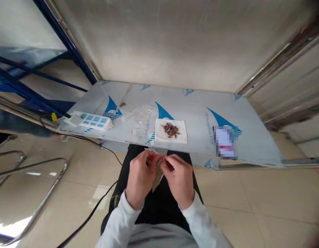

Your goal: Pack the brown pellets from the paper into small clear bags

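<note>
Blue-printed table (195,106), brown pieces (171,130) on tissue (182,132); hands (140,174) (179,177) pinched on something small (160,161), indistinct.

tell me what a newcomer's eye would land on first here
Probably the left hand and right hand, fingertips close together above the dark lap. Then the brown heap on a white sheet near the front of the table, and the power strip at its left end.
</note>
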